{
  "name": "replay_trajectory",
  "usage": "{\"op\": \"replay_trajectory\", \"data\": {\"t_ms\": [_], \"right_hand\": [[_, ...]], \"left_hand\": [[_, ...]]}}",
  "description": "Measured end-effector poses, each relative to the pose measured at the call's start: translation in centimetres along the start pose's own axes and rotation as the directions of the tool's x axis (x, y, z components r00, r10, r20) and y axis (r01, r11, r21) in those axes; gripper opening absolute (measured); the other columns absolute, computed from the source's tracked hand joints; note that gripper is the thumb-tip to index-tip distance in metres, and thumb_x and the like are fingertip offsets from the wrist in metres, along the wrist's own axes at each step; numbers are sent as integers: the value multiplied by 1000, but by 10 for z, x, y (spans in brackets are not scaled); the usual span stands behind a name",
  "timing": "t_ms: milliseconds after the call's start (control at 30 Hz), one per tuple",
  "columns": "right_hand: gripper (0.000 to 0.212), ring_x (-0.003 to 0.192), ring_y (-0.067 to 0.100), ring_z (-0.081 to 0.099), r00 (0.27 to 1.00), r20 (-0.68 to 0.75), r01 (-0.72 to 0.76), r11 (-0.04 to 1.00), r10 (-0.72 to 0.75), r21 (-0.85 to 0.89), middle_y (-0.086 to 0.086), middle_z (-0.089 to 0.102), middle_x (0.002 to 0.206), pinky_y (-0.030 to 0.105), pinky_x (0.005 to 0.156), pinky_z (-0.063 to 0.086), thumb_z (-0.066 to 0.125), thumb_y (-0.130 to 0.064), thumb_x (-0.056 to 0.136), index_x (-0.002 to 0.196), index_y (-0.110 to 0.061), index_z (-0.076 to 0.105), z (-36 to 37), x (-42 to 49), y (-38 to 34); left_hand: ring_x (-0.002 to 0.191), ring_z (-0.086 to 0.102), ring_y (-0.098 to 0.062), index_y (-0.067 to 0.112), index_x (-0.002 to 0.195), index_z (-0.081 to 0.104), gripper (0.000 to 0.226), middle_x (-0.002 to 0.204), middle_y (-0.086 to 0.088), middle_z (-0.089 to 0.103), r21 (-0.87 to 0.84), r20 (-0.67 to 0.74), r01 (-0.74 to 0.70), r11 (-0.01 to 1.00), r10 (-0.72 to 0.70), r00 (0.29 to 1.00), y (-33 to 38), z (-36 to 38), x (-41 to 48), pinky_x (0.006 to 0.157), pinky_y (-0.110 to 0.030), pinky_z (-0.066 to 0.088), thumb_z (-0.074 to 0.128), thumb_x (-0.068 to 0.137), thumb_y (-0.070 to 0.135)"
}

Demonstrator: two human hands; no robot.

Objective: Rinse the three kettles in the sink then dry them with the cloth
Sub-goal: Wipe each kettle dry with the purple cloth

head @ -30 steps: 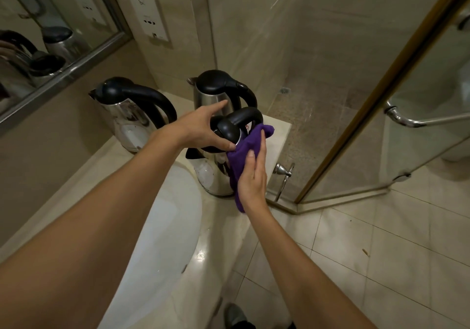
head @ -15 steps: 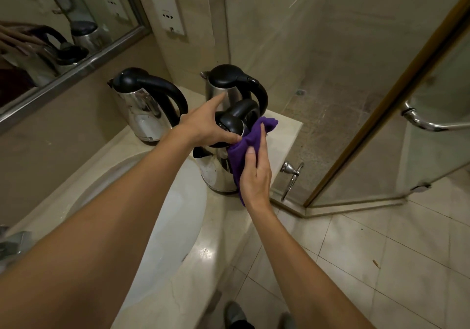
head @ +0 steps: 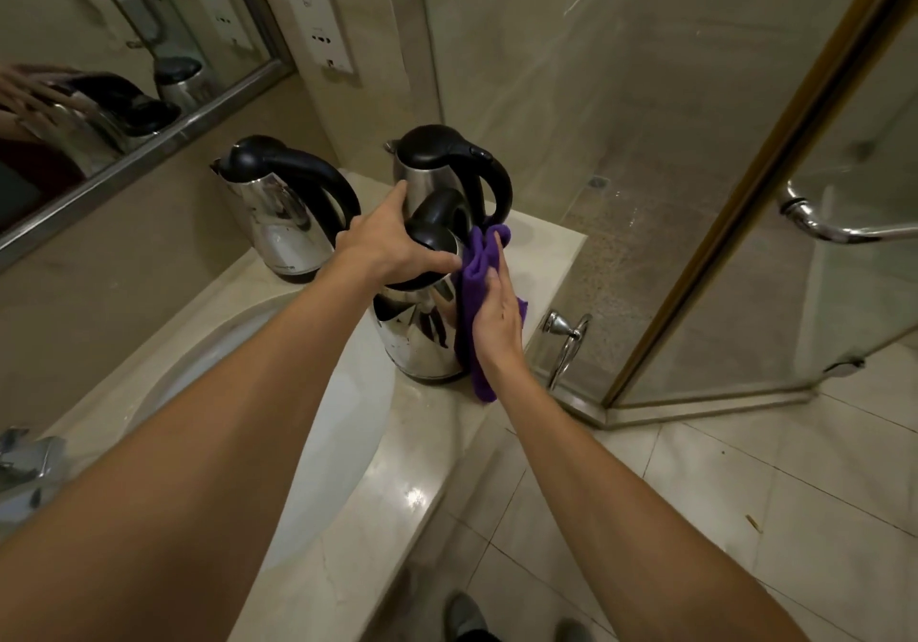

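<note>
Three steel kettles with black lids and handles stand on the marble counter. The nearest kettle [head: 417, 338] is at the counter's right end. My left hand [head: 392, 244] grips its black lid from above. My right hand [head: 499, 318] presses a purple cloth [head: 477, 269] flat against the kettle's right side with straight fingers. A second kettle [head: 283, 209] stands behind to the left, and a third kettle [head: 442, 169] is directly behind the near one. The white sink [head: 318, 443] lies under my left forearm.
A mirror [head: 124, 70] runs along the wall on the left, with a socket panel [head: 313, 5] beside it. The tap [head: 30, 457] shows at the left edge. A glass shower door [head: 795, 194] with chrome handles stands right of the counter. Tiled floor lies below.
My right hand has slid the cloth down the kettle's side. The view has shifted, so the kettles sit lower in the frame and more of the sink shows.
</note>
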State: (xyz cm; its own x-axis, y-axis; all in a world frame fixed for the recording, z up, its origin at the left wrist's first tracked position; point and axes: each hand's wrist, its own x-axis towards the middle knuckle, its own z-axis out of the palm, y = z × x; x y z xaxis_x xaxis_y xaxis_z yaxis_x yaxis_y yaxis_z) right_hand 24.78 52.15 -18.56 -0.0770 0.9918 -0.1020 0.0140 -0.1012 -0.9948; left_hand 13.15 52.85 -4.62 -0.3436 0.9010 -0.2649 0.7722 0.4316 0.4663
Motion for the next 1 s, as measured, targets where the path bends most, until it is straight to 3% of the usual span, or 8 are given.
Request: {"op": "replay_trajectory", "data": {"t_ms": [133, 200, 300, 367, 533, 767, 900, 1000], "right_hand": [[48, 146, 6, 32, 999, -35, 40, 998, -38, 49, -18, 33, 160, 36, 120, 28, 28, -47, 109, 156, -54, 20, 7, -20, 8], [52, 153, 11, 23, 994, -55, 101, 994, -98, 42, -15, 26, 166, 53, 124, 24, 31, -57, 102, 152, -63, 16, 13, -36, 16], [58, 157, 11, 8, 993, -40, 115, 993, -115, 17, -18, 13, 169, 59, 125, 17, 32, -62, 99, 152, -63, 11, 19, -49, 23], [55, 155, 9, 14, 990, -27, 136, 990, -135, 26, -20, 20, 166, 53, 125, 19, 33, -60, 101, 152, -62, 15, 20, -50, 18], [46, 134, -7, 34, 991, 68, 113, 993, -114, 18, -21, 37, 145, -7, 96, 19, 28, -30, 112, 158, -29, 29, 16, -22, 9], [48, 139, 1, 35, 995, 93, 47, 999, -48, 5, -10, 39, 160, 17, 110, 21, 22, -36, 112, 160, -36, 25, 15, -10, 10], [48, 106, -35, 38, 995, 83, 48, 997, -53, 56, -39, 43, 133, -7, 89, 26, 28, -33, 112, 160, -36, 27, 15, -16, 14], [47, 104, -37, 39, 994, 78, 66, 995, -71, 73, -42, 44, 124, -10, 83, 29, 30, -32, 112, 159, -34, 30, 19, -17, 14]], "left_hand": [[146, 24, -37, 33, 157, 9, 115, 158, -10, 32, 13, 0, -2, 1000, 2, 1000, 2, 2, -2, 116, -49, 24, 82, 72, 53], [146, 23, -37, 34, 157, 9, 115, 158, -11, 31, 7, 1, 9, 1000, -9, 1000, 2, 2, -2, 116, -50, 23, 82, 71, 53], [146, 21, -36, 32, 157, 12, 111, 158, -12, 30, 17, -6, 15, 1000, -15, 1000, 4, 3, -6, 116, -49, 23, 81, 73, 53], [145, 24, -37, 30, 157, 14, 107, 157, -14, 31, 34, -27, 29, 999, -28, 999, 3, 3, -11, 115, -48, 26, 79, 75, 54], [136, 38, -37, 27, 151, 25, 97, 148, -15, 41, 42, -133, 109, 993, -103, 986, -12, 1, -17, 106, -45, 38, 73, 75, 64], [141, 36, -30, 22, 154, 24, 114, 151, -6, 43, 0, 48, -8, 1000, 8, 999, -30, -16, -18, 116, -48, 33, 90, 64, 42], [141, 37, -29, 22, 153, 28, 119, 148, -4, 48, -10, -61, -81, 997, 80, 995, -37, -13, -25, 116, -49, 33, 94, 56, 41], [143, 34, -29, 25, 154, 28, 124, 150, -4, 46, -37, -92, -78, 996, 75, 993, -42, -9, -22, 115, -53, 33, 94, 51, 48]]}}
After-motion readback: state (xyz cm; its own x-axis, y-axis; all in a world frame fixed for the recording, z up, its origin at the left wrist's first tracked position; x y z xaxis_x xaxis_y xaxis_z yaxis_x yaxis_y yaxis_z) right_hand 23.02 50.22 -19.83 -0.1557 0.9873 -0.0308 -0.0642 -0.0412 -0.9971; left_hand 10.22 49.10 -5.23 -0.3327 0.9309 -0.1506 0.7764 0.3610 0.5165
